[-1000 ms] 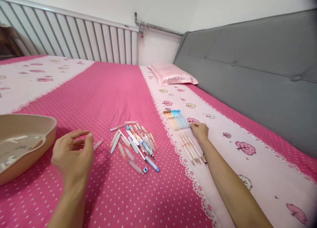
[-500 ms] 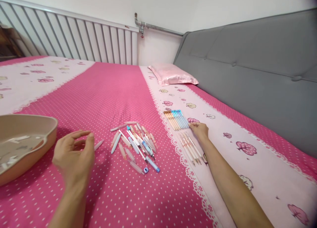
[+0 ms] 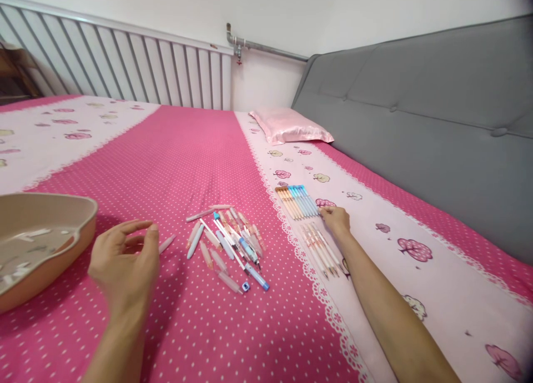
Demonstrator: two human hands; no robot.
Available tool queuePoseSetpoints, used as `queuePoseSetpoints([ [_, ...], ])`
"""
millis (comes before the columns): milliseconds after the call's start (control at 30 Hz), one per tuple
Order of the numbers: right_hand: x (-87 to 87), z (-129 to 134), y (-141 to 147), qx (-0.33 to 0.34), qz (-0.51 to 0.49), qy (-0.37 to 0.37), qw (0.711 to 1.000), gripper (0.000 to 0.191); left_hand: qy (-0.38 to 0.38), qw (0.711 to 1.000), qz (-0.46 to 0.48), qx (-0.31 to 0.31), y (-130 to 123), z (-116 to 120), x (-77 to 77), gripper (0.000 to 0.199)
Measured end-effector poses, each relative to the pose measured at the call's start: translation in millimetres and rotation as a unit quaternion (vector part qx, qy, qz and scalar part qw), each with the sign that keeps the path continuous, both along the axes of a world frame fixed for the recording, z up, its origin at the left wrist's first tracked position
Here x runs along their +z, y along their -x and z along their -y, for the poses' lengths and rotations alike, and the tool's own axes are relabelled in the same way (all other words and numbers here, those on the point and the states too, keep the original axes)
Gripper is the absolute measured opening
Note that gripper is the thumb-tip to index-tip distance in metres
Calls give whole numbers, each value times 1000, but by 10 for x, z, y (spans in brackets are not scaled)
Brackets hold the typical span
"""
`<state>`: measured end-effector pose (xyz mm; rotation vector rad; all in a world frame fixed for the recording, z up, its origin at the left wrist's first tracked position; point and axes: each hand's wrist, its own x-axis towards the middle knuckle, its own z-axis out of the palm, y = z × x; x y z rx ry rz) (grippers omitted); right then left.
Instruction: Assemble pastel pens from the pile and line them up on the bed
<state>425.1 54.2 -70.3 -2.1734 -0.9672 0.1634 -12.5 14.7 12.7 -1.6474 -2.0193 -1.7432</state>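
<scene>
My right hand (image 3: 336, 221) is at the lower right end of a neat row of pens, its fingertips pinched on the end of the outermost light-blue pen (image 3: 308, 200). Peach pens with brown tops (image 3: 288, 202) lie side by side to the left of the blue ones. Just below is a second row of whitish, patterned pens (image 3: 320, 250), partly beside my wrist. My left hand (image 3: 127, 255) hovers over the bed, loosely curled and open, with nothing visible in it. Between the hands lies a loose heap of pens and pen parts (image 3: 227, 238).
A beige basin (image 3: 85, 227) with small white pieces inside stands at the left. One pink pen piece (image 3: 167, 243) lies beside my left hand. A small blue-and-white part (image 3: 245, 286) is near the heap. Farther off are a pink pillow (image 3: 291, 126) and a grey headboard (image 3: 416, 94).
My right hand has shifted very slightly at the end of the blue pens. My left hand and the heap look the same.
</scene>
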Motion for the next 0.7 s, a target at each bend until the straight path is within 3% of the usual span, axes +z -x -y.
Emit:
queuePoseSetpoints([
  [700, 91, 26, 66, 8, 13, 50, 999, 34, 43, 998, 18, -30, -4, 39, 28, 19],
])
